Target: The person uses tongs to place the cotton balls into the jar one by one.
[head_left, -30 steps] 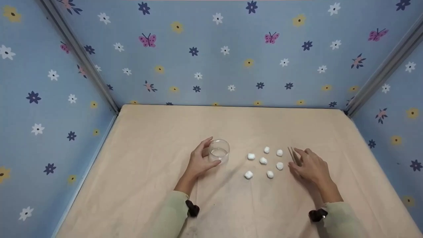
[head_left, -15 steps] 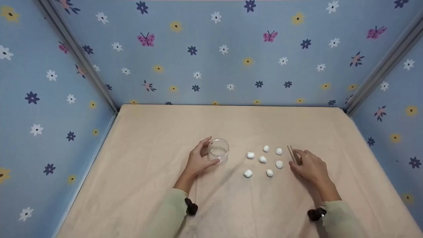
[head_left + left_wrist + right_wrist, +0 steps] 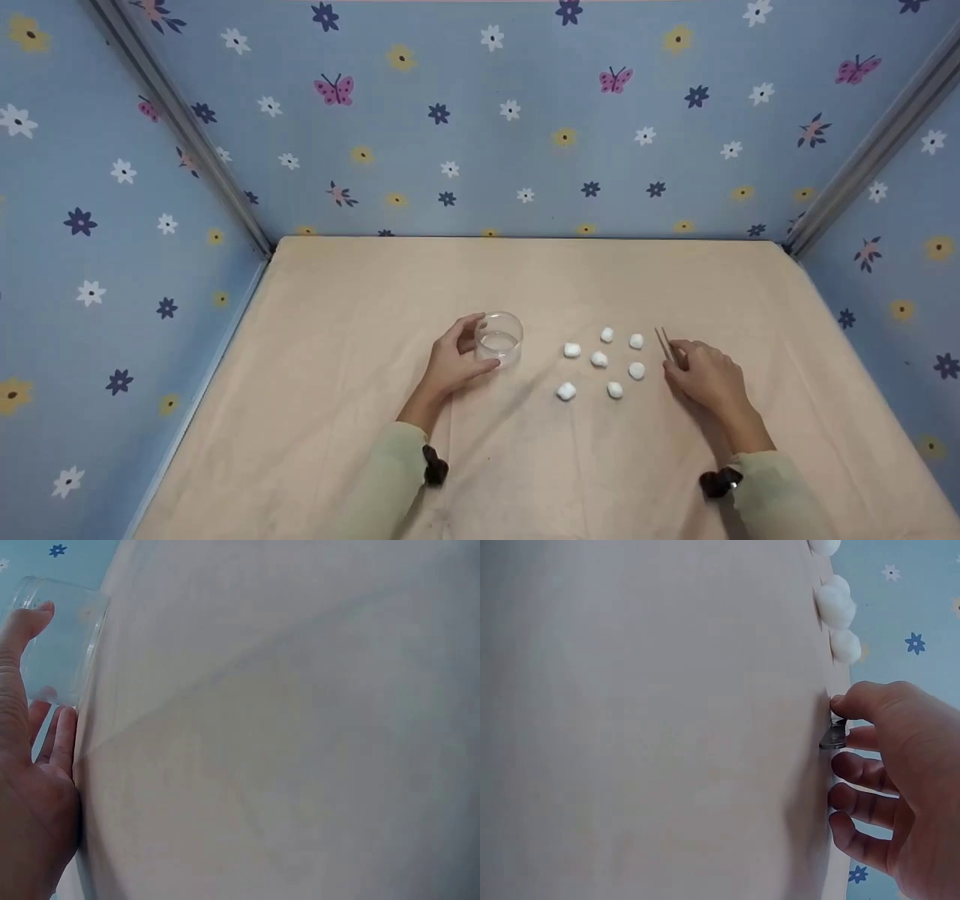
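Note:
My left hand (image 3: 452,361) holds a clear round cup (image 3: 500,341) by its left side, thumb in front and fingers behind. In the left wrist view the cup (image 3: 64,645) stands upright on the cloth. To the right, my right hand (image 3: 707,377) pinches metal tweezers (image 3: 664,343) between thumb and forefinger, their two prongs pointing away from me. Its other fingers are bent and hold nothing in the right wrist view, where the tweezers' rear end (image 3: 833,736) shows. Several white cotton balls (image 3: 599,360) lie between the two hands, apart from both.
A beige cloth (image 3: 360,300) covers the table. Blue flowered panels (image 3: 465,120) stand at the back and both sides, with grey metal posts (image 3: 187,135) in the corners. Dark wrist cameras (image 3: 721,484) sit at both cuffs.
My right thumb and forefinger have drawn closer together on the tweezers, which lie about where they did. My left hand, the cup and the cotton balls stay in place; the view shifts slightly.

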`<state>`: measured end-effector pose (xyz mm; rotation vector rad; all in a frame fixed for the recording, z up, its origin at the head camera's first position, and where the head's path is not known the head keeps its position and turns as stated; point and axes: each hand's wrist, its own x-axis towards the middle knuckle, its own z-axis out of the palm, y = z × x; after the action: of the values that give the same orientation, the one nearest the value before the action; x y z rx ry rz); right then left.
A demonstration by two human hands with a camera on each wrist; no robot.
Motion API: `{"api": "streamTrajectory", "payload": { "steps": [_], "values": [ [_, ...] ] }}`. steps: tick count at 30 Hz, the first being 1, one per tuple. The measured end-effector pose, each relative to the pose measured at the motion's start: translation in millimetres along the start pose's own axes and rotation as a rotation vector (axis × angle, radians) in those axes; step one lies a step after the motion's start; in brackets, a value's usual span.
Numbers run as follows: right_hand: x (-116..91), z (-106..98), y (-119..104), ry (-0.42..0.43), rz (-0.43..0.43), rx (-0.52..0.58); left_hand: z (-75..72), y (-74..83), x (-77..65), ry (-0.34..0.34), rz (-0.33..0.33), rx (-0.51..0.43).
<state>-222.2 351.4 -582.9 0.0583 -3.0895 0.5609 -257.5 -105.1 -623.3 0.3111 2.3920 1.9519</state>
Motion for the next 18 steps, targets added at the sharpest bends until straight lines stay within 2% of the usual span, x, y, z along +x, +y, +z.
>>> {"api": "streamTrajectory", "payload": {
  "steps": [11,18],
  "values": [
    [0.8,0.6,-1.0,0.025,-0.008,0.006,-1.5,1.1,-1.1,-0.004,0.007,0.005],
    [-0.6,-1.7,-3.1,0.054,-0.028,-0.01,-3.4,1.8,-0.7,-0.021,-0.012,0.019]
  ]
}}
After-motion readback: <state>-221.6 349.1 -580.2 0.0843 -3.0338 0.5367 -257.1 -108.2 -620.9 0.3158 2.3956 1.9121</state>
